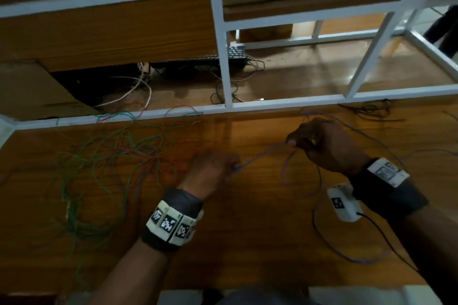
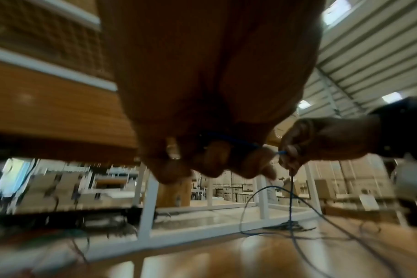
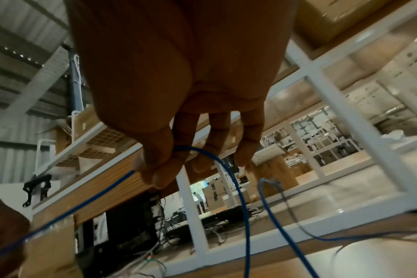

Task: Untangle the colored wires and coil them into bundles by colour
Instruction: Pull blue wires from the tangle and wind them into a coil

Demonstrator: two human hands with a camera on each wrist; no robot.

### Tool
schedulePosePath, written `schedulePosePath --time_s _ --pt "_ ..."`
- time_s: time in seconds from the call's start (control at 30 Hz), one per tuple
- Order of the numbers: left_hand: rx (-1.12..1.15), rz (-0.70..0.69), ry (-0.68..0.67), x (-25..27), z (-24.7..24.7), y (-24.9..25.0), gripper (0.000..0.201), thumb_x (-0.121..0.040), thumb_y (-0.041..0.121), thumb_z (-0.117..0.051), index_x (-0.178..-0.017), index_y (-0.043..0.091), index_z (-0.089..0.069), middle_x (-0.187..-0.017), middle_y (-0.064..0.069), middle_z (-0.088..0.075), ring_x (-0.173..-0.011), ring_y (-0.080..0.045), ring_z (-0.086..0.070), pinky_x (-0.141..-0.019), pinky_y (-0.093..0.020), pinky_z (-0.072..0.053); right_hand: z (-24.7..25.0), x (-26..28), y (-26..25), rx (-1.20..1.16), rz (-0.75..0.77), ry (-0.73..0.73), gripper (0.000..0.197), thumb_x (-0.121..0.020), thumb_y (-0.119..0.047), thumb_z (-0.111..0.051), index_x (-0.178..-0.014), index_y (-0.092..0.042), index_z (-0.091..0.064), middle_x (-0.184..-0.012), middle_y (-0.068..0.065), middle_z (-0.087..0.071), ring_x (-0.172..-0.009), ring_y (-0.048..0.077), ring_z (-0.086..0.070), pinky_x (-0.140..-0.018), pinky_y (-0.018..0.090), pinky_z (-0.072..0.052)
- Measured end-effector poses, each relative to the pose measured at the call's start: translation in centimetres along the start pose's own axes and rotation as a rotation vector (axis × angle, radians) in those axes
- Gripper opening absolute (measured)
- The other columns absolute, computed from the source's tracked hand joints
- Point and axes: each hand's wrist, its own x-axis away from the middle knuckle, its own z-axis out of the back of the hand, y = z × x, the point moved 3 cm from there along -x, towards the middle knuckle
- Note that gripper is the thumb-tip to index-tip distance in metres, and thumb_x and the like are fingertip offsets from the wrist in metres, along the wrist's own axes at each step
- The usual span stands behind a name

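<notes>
- left hand (image 1: 210,168) and right hand (image 1: 319,143), apart, each pinch the blue wire (image 1: 260,156) stretched between them
- green and red tangle (image 1: 111,156) lies on worktop (image 1: 247,230)

Two hands: left hand (image 1: 210,168) and right hand (image 1: 322,146), each with one wrist band. One blue wire (image 1: 260,156) runs between them. One tangle of green and red wires (image 1: 104,156); strand count unclear.
</notes>
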Motion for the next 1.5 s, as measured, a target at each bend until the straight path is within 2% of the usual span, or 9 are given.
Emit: schedulePosePath --time_s 0.27,0.37,0.47,0.63,0.77,0.93,1.13,1.37,1.5 --pt "0.811 0.207 -0.107 0.2 -4.3 5.4 0.025 -0.099 0.028 -0.055 -0.092 0.007 -0.066 -0.068 0.02 -0.06 -0.067 0.001 -0.051 -0.067 -0.018 -0.04 0.9 3.7 5.8 0.163 -0.172 0.11 0.023 -0.093 -0.02 -0.073 -0.116 -0.021 -0.075 -0.117 0.006 -0.068 -0.108 0.033 -0.062 -0.09 0.045 -0.052" --pt "1.024 0.342 -0.037 0.2 -6.6 6.8 0.021 -0.1 0.031 -0.051 -0.091 0.013 -0.057 -0.068 0.01 -0.063 -0.066 -0.01 -0.054 -0.068 -0.031 -0.041 -0.2 5.6 5.8 -0.03 -0.285 0.361 0.006 -0.09 -0.024 -0.077 -0.092 -0.02 -0.074 -0.096 -0.003 -0.064 -0.077 0.02 -0.065 -0.069 0.039 -0.055" --pt "1.19 0.409 0.015 0.3 -8.1 7.8 0.018 -0.101 0.031 -0.045 -0.097 0.018 -0.057 -0.086 0.003 -0.073 -0.078 -0.014 -0.063 -0.071 -0.031 -0.046 -1.7 7.7 4.6 -0.362 -0.452 0.289 0.042 -0.091 -0.055 -0.07 -0.075 -0.017 -0.073 -0.075 0.005 -0.069 -0.065 0.009 -0.063 -0.061 0.035 -0.048" --pt "1.238 0.301 -0.069 0.6 -9.0 9.5 0.026 -0.095 0.036 -0.058 -0.107 0.014 -0.067 -0.094 0.008 -0.072 -0.087 -0.007 -0.063 -0.071 -0.016 -0.045 -6.6 10.5 -2.0 -0.776 -0.581 0.076 0.054 -0.099 -0.06 -0.055 -0.093 -0.012 -0.078 -0.083 0.011 -0.075 -0.077 0.014 -0.067 -0.064 0.035 -0.047" --pt "1.105 0.257 -0.096 1.5 -8.6 7.2 0.033 -0.085 0.047 -0.069 -0.102 0.019 -0.074 -0.102 -0.002 -0.075 -0.101 -0.024 -0.067 -0.082 -0.044 -0.054 -8.0 11.2 -4.5 -0.956 -0.712 0.195 0.035 -0.103 -0.036 -0.059 -0.096 -0.009 -0.079 -0.098 0.016 -0.077 -0.089 0.019 -0.069 -0.075 0.038 -0.049" --pt "0.816 0.053 0.245 3.4 -4.8 3.5 0.016 -0.082 0.038 -0.069 -0.098 0.035 -0.072 -0.099 0.015 -0.063 -0.091 -0.005 -0.061 -0.078 -0.034 -0.052 -8.6 10.9 -7.4 -0.921 -0.67 0.363 0.043 -0.104 -0.034 -0.059 -0.09 0.007 -0.065 -0.087 0.031 -0.07 -0.085 0.048 -0.067 -0.086 0.063 -0.057" --pt "0.269 -0.516 0.27 3.3 -2.2 4.5 0.042 -0.092 0.021 -0.055 -0.133 0.022 -0.058 -0.141 0.003 -0.052 -0.138 -0.022 -0.039 -0.109 -0.049 -0.035 -8.1 11.2 -12.2 -0.842 -0.587 0.287 0.041 -0.101 -0.026 -0.06 -0.09 0.013 -0.063 -0.056 -0.002 -0.06 -0.061 0.025 -0.059 -0.065 0.039 -0.051" --pt "0.82 -0.296 0.143 3.6 -3.8 3.5 0.016 -0.093 0.011 -0.064 -0.098 0.021 -0.075 -0.093 0.012 -0.07 -0.089 -0.005 -0.066 -0.073 -0.024 -0.051 -6.1 12.0 -12.4 -1.036 -0.609 0.179 0.035 -0.104 -0.027 -0.053 -0.085 -0.001 -0.066 -0.058 0.004 -0.035 -0.054 0.02 -0.033 -0.058 0.039 -0.031" --pt "0.88 -0.103 0.294 1.9 -4.8 4.6 0.009 -0.093 0.015 -0.066 -0.093 0.018 -0.075 -0.087 0.006 -0.072 -0.082 -0.012 -0.067 -0.07 -0.038 -0.054 -5.5 13.4 -11.3 -1.223 -0.618 0.004 0.044 -0.103 -0.036 -0.057 -0.077 -0.002 -0.066 -0.054 0.009 -0.046 -0.053 0.025 -0.056 -0.06 0.033 -0.041"
